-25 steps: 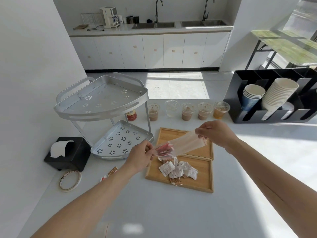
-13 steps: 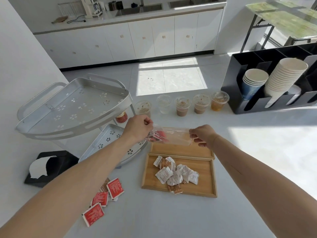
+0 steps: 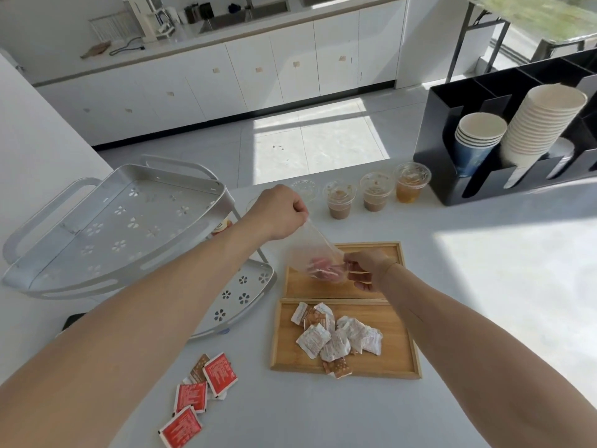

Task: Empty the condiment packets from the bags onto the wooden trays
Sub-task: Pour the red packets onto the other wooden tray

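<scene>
Since half a second ago, the left hand (image 3: 280, 212) has lifted its end of the bag (image 3: 315, 253) higher, so the bag now slopes down toward the right hand (image 3: 366, 270) instead of lying level between the two.

Head view, the only one: a person stands at a white counter (image 3: 484, 286), both bare arms reaching forward. The left hand is closed in a fist, pinching the upper corner of the clear plastic bag. The right hand pinches the bag's lower end, fingers curled around it. Red packets (image 3: 323, 270) have gathered at that low end, just above the far wooden tray (image 3: 395, 253), which otherwise looks bare. This tilt looks meant to let the packets slide out onto that tray, though whether the low end is open cannot be told.

Touching it on the near side sits a second wooden tray (image 3: 400, 367), holding a loose heap of white packets (image 3: 336, 337) with a couple of brown ones among them. More red packets (image 3: 200, 399) lie on the counter, left of the trays and well apart from them.

A grey metal corner shelf (image 3: 113, 221) stands to the left. Four lidded plastic cups (image 3: 374, 195) line the far counter edge, beside a black holder (image 3: 452, 176) of stacked paper cups (image 3: 542, 124).
</scene>
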Demonstrator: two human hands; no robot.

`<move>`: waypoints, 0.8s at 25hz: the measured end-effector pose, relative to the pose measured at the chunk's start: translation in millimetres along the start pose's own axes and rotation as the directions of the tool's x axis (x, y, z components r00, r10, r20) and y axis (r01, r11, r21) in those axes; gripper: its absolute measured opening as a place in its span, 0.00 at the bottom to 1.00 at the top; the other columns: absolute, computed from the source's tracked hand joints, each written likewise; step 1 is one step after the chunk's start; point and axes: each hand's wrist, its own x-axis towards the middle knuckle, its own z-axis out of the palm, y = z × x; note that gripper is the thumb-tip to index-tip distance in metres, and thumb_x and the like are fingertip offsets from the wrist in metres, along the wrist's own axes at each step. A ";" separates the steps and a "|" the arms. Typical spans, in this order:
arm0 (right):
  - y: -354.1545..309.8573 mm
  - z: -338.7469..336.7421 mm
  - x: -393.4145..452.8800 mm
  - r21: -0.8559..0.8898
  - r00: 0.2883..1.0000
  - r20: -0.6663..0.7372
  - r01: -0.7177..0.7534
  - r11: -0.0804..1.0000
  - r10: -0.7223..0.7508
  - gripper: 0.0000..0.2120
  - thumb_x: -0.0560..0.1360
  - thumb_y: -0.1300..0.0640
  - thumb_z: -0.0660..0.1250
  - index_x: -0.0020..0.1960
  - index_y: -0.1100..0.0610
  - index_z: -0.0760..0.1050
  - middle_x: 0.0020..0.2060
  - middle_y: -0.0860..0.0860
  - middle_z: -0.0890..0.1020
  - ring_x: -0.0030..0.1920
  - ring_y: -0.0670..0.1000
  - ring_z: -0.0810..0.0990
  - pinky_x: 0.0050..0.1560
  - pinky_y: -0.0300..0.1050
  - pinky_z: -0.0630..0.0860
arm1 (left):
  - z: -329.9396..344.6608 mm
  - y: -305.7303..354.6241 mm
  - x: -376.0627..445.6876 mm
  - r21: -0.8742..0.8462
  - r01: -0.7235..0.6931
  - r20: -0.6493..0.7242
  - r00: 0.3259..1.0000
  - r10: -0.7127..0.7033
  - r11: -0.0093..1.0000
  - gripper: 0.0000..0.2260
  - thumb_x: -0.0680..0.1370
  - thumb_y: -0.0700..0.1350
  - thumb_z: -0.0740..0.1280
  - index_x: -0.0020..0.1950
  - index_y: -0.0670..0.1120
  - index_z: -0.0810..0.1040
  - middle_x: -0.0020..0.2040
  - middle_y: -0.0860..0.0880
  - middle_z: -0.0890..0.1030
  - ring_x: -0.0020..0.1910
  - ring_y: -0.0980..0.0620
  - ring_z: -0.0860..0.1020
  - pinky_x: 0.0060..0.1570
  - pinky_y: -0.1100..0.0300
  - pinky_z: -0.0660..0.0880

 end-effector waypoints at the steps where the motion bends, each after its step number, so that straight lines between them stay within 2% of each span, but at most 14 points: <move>1: -0.4 0.5 1.0 0.012 1.000 -0.003 0.002 1.000 -0.002 0.11 0.77 0.58 0.67 0.36 0.57 0.73 0.32 0.50 0.75 0.31 0.49 0.75 0.34 0.42 0.69 | -1.5 4.1 2.3 0.004 -0.007 0.012 1.000 0.007 1.000 0.07 0.76 0.39 0.67 0.49 0.41 0.85 0.36 0.53 0.80 0.41 0.52 0.79 0.47 0.58 0.77; 4: -2.8 -1.6 1.1 0.031 1.000 -0.011 0.003 1.000 -0.003 0.12 0.78 0.57 0.67 0.36 0.57 0.72 0.33 0.50 0.74 0.31 0.48 0.73 0.32 0.41 0.66 | -5.0 14.3 6.5 0.007 -0.027 0.034 0.999 0.027 1.000 0.08 0.75 0.38 0.66 0.48 0.41 0.85 0.32 0.58 0.76 0.33 0.58 0.75 0.42 0.61 0.74; 8: -5.2 -11.8 -1.0 0.000 0.999 -0.031 0.016 1.000 -0.016 0.10 0.76 0.57 0.69 0.37 0.56 0.73 0.33 0.49 0.74 0.29 0.47 0.71 0.31 0.40 0.61 | -5.8 19.8 5.4 0.010 -0.035 0.049 0.998 0.035 0.999 0.08 0.75 0.38 0.65 0.48 0.41 0.84 0.32 0.57 0.77 0.32 0.61 0.75 0.41 0.61 0.74; 13: -9.3 -22.3 -9.7 0.011 1.000 -0.011 0.028 1.000 -0.028 0.05 0.76 0.55 0.70 0.44 0.55 0.75 0.33 0.48 0.74 0.29 0.46 0.71 0.30 0.39 0.62 | -14.5 28.7 0.3 -0.018 -0.028 0.043 0.999 0.029 0.999 0.08 0.75 0.38 0.65 0.48 0.41 0.84 0.35 0.53 0.80 0.34 0.54 0.78 0.41 0.61 0.77; 17: -16.8 -22.5 -24.1 0.023 0.998 0.002 0.061 0.998 -0.061 0.06 0.76 0.56 0.69 0.41 0.54 0.75 0.33 0.48 0.74 0.30 0.46 0.71 0.31 0.39 0.62 | -28.9 39.9 -5.5 -0.009 -0.022 0.031 0.999 0.022 1.000 0.08 0.75 0.38 0.65 0.48 0.42 0.84 0.34 0.53 0.79 0.34 0.54 0.79 0.29 0.66 0.71; 20: -22.4 -22.7 -37.0 0.026 0.996 0.001 0.088 0.996 -0.089 0.09 0.76 0.55 0.69 0.38 0.54 0.75 0.32 0.48 0.74 0.30 0.46 0.70 0.32 0.39 0.62 | -38.6 45.8 -13.8 -0.015 -0.022 0.000 1.000 0.022 1.000 0.08 0.75 0.39 0.65 0.48 0.40 0.84 0.36 0.48 0.82 0.36 0.51 0.81 0.31 0.64 0.74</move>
